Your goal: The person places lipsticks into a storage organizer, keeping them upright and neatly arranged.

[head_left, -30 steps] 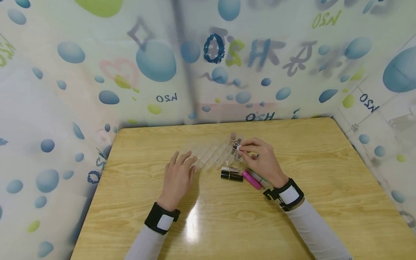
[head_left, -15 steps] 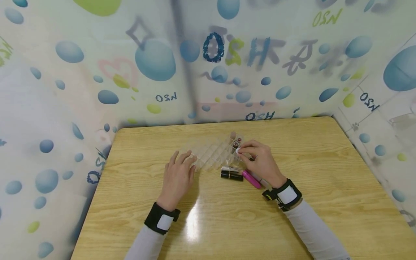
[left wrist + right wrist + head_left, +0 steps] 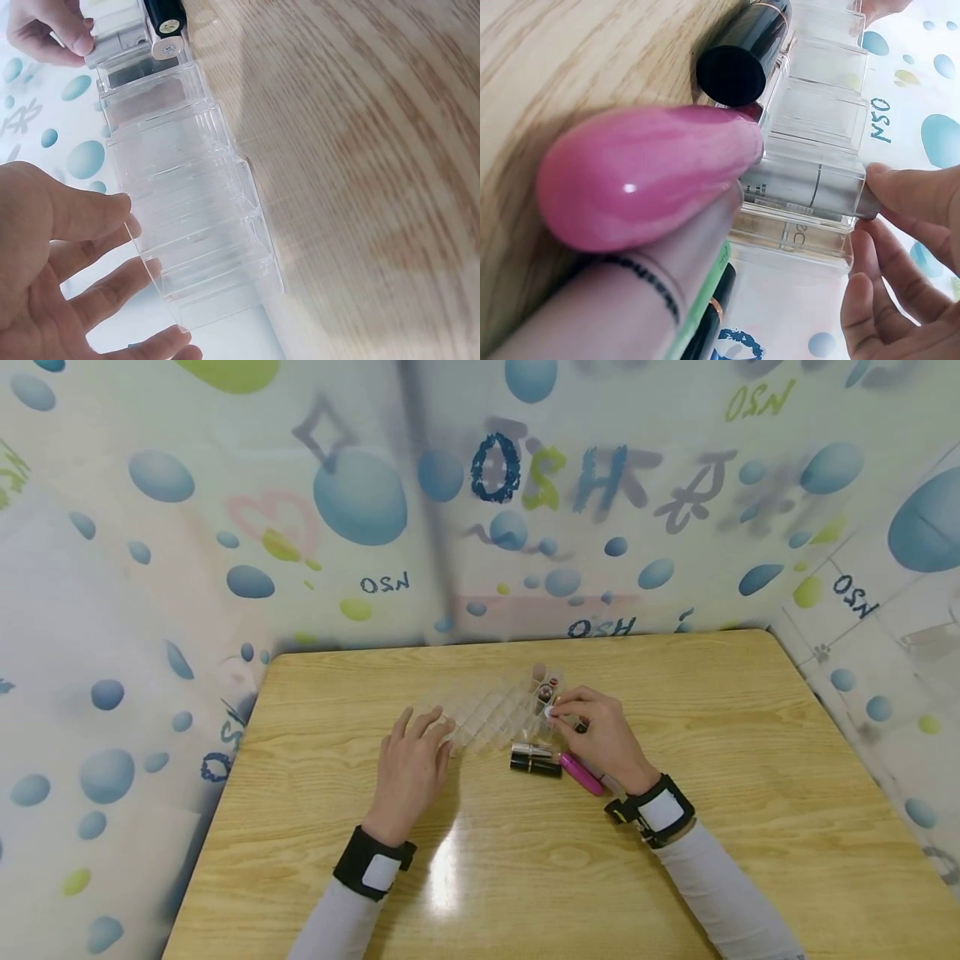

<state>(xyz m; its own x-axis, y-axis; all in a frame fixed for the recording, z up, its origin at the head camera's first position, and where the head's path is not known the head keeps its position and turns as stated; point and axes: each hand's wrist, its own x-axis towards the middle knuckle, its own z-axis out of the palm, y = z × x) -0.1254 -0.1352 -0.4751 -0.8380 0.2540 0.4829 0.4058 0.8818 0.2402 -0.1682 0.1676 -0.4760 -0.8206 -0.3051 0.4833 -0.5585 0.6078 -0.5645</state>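
Note:
A clear plastic organizer [image 3: 483, 714] with rows of compartments stands on the table, its right end holding several cosmetics. My left hand [image 3: 408, 768] rests its fingertips on the organizer's left end; the left wrist view shows thumb and fingers touching its rim. With thumb and fingers, my right hand [image 3: 603, 735] pinches the top of a silver-grey cosmetic tube [image 3: 802, 184], which sits inside a right-end compartment. Before the organizer lie a black lipstick tube [image 3: 535, 766], a silver-and-black one [image 3: 530, 751] and a bright pink tube [image 3: 581, 774].
Partly under my right hand lies a pale pink tube [image 3: 607, 300], next to a green-edged item [image 3: 701, 300] and a black tube [image 3: 724, 289]. A wooden table [image 3: 562, 868] carries everything. Behind it hangs a patterned backdrop [image 3: 472, 560].
My right hand has shifted slightly toward me and down, lowering the tube into its compartment. The left hand has stayed on the organizer.

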